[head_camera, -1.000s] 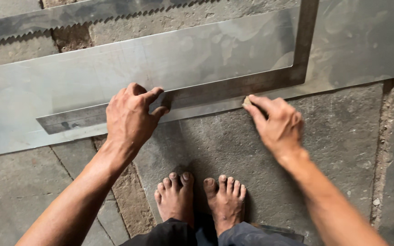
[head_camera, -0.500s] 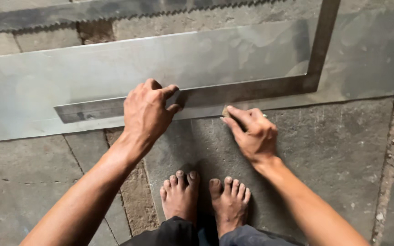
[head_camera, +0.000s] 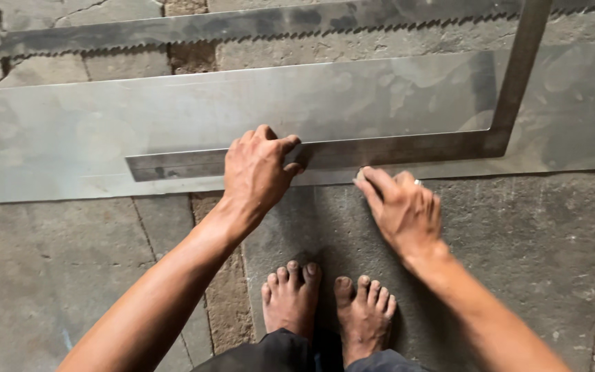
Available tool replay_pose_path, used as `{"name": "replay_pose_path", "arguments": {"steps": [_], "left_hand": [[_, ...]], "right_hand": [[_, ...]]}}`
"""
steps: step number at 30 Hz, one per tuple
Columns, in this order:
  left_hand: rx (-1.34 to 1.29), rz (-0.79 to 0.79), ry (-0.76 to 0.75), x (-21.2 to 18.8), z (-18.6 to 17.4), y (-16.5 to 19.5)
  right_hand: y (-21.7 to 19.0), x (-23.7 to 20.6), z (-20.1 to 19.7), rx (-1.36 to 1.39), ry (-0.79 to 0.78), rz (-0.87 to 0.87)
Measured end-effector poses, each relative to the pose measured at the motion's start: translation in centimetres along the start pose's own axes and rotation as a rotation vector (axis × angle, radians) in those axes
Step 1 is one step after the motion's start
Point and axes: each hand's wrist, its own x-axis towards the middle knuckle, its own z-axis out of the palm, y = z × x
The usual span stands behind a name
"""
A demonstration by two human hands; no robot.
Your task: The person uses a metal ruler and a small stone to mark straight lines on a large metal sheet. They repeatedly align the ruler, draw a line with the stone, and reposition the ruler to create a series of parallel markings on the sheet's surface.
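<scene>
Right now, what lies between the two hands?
In the head view, the long arm of the steel square on the metal sheet spans between left hand and right hand.
</scene>
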Motion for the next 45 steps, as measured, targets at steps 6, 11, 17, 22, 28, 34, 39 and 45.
{"name": "replay_pose_path", "arguments": {"steps": [6,11,17,22,28,34,39,45], "left_hand": [[-0.010,0.059,0.034,0.0,-0.1,-0.6],[-0.269,0.191,0.162,-2.6,1.1,-2.2],[-0.137,0.096,0.001,-13.8,-0.7,-10.3],[0.199,0.152,0.270,-18.2,-0.5,-15.5],[0.223,0.186,0.362,-17.4,3.4,-14.9],[0.172,0.205,0.342,-17.3,3.5,-14.6],[0.208,0.181,0.305,-16.8,3.5,-14.2],[0.175,0.150,0.281,-17.0,3.2,-14.5]], "right_hand": [[0.3,1.8,-4.7,0.157,-1.122,-0.236],[3.8,-1.2,-3.4,0.189,-0.130,-0.143],[5.2,-4.1,-0.7,0.164,0.129,-0.373],[0.4,-5.6,3.7,0.205,0.071,-0.534],[1.3,-4.4,5.3,0.155,0.226,-0.642],[2.0,-5.1,5.4,0.153,0.188,-0.644],[2.3,-5.1,6.2,0.146,0.210,-0.639],[1.9,-5.4,5.7,0.181,0.186,-0.626]]}}
